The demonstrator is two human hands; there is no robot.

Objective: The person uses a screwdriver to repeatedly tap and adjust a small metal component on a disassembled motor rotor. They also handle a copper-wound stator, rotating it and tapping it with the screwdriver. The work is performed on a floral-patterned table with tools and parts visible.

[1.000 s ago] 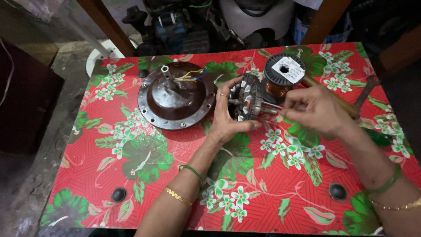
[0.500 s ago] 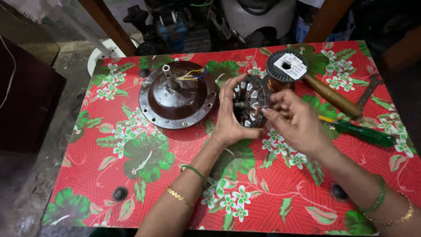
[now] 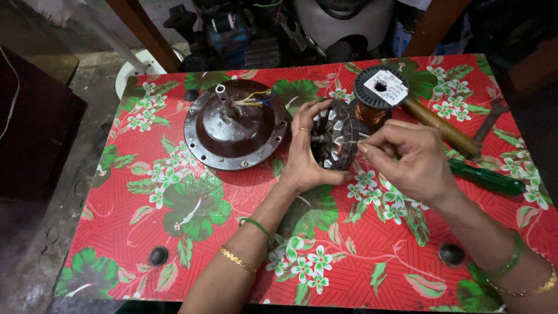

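Stator (image 3: 336, 135): held on edge at the table's middle, just right of the motor cover, slots showing copper winding
Left hand (image 3: 305, 157): wrapped around the stator's left side, firm grasp, ring on one finger
Right hand (image 3: 407, 157): just right of the stator, fingertips (image 3: 365, 148) pinched narrow at its rim; thin wire likely between them, too fine to tell
Motor cover (image 3: 235, 125): brown dish, left of the stator, short shaft upright, coloured wires inside
Wire spool (image 3: 381, 93): behind the stator, copper wound on it
Wooden handle (image 3: 442, 129): right of the spool
Green screwdriver (image 3: 485, 177): right of the stator, flat on the floral table (image 3: 192, 232)
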